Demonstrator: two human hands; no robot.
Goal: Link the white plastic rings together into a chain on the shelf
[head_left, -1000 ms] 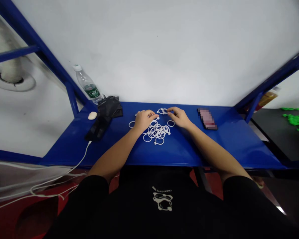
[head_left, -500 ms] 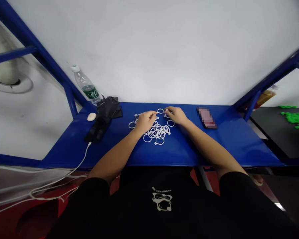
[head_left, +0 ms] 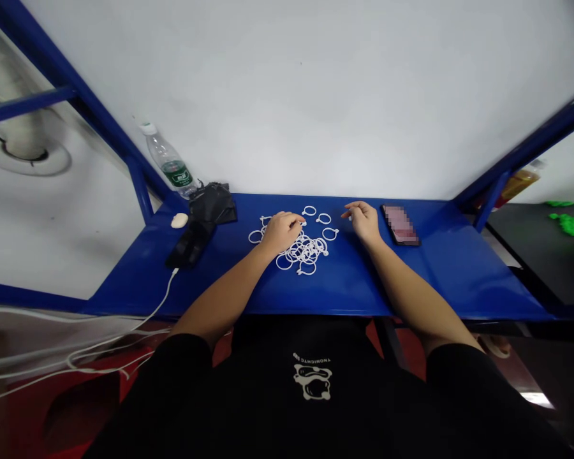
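Two hands: the right hand's (head_left: 362, 220) fingers are parted and loosely curled, no ring visible in them; the left hand's (head_left: 281, 233) thumb and forefinger nearly meet over the pile (head_left: 307, 250), whether pinching I cannot tell. Separating rings seems the step; next probably calls for a fingertip pinch on one. Three loose rings (head_left: 317, 220) lie between the hands, the pile too tangled to count; farther out, one phone (head_left: 400, 224)

You've three thin white plastic rings (head_left: 324, 223) mid-frame, the white ring heap (head_left: 306, 250) below too tangled to count; one green-labelled clear plastic bottle (head_left: 174, 167) left, one black-edged phone (head_left: 400, 225) right!
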